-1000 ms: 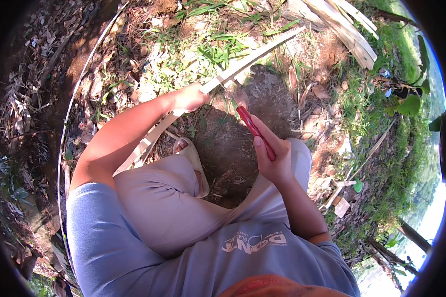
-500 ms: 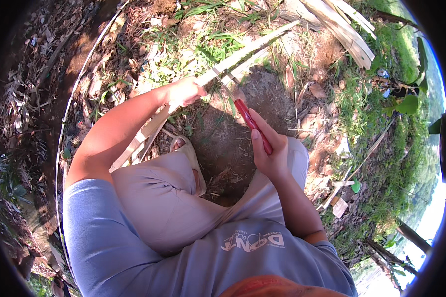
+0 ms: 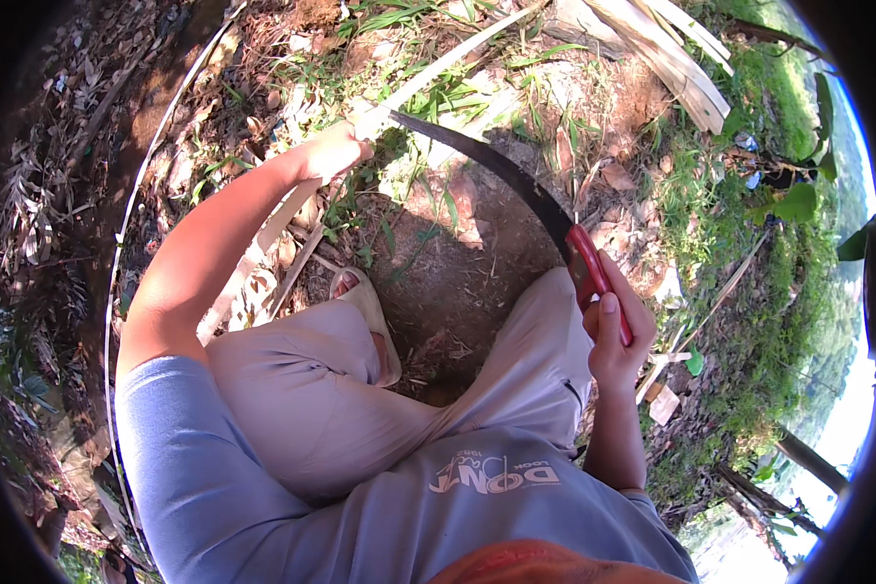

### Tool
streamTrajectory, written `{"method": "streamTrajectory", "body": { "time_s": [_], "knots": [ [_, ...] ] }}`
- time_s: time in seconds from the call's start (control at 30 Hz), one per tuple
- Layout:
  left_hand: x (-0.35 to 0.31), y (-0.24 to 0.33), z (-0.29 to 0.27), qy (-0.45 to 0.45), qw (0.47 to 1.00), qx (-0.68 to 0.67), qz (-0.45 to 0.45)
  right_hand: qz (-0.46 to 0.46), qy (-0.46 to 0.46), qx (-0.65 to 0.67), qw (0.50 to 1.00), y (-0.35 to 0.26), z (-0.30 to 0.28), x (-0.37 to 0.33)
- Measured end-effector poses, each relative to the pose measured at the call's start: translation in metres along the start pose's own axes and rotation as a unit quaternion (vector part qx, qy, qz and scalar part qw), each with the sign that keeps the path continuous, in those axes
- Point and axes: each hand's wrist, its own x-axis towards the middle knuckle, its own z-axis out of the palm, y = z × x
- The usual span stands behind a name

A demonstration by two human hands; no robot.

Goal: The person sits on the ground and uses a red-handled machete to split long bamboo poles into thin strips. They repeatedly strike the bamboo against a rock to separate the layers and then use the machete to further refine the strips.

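Note:
My left hand [image 3: 336, 153] is closed around a long, pale strip of split bamboo [image 3: 453, 56]. The strip slants from beside my left knee up past the hand to the top of the view. In my right hand [image 3: 616, 336] is a curved knife [image 3: 504, 167], my fingers wrapped round its red handle. Its dark blade arcs up and left, with the tip at the bamboo just beyond my left hand; I cannot tell whether they touch. Part of the strip is hidden behind my left hand and forearm.
Split bamboo pieces [image 3: 667, 63] lie in a pile at the far right. My sandalled foot [image 3: 365, 302] and bent knees frame bare soil [image 3: 457, 282]. A long thin strip [image 3: 127, 214] curves along the left. Small wood offcuts [image 3: 664, 404] lie to the right, near a grassy slope [image 3: 788, 321].
My right hand has swung right and nearer to me, and the blade now shows broadside. My left hand has shifted left and slightly farther away with the bamboo strip.

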Motion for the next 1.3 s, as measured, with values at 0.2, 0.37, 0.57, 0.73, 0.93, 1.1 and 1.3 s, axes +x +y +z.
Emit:
{"method": "streamTrajectory", "body": {
  "time_s": [0.2, 0.37, 0.57, 0.73, 0.93, 1.1, 1.3],
  "knots": [
    [0.009, -0.006, 0.001, -0.036, 0.997, -0.045, -0.043, -0.105, -0.126, -0.04, 0.986, -0.028, 0.013, -0.038],
    [-0.003, 0.008, 0.009, -0.091, 0.98, -0.155, -0.091, -0.011, -0.042, -0.031, 0.999, -0.02, 0.007, -0.046],
    [-0.006, 0.014, 0.004, -0.143, 0.958, -0.213, -0.131, -0.033, -0.067, -0.025, 0.997, -0.026, -0.004, -0.042],
    [-0.005, 0.01, -0.01, -0.182, 0.949, -0.234, -0.111, -0.018, -0.092, 0.005, 0.996, -0.03, -0.005, -0.033],
    [-0.003, -0.006, 0.04, 0.172, 0.951, 0.252, 0.058, 0.01, -0.119, -0.006, 0.993, -0.045, 0.013, -0.018],
    [-0.005, -0.021, 0.041, 0.226, 0.921, 0.289, 0.131, -0.028, -0.13, -0.049, 0.99, -0.046, 0.027, -0.005],
    [-0.001, -0.021, 0.024, 0.051, 0.995, 0.066, 0.049, -0.035, -0.093, -0.02, 0.995, -0.023, 0.024, -0.027]
  ]
}}
